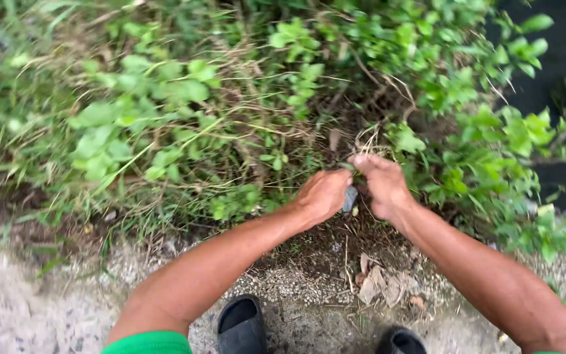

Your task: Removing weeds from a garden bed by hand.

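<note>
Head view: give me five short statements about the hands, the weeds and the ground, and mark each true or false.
1. Both hands are down at the base of the weeds. True.
2. The right hand pinches dry grass stems in its fingers. True.
3. The left hand lies flat and open on the gravel. False: it is curled shut at the weed base, with a small dark thing beside it; what that is cannot be told.
4. The person stands barefoot. False: black sandals show at the bottom edge.
5. Dry brown leaves lie on the ground below the hands. True.
</note>
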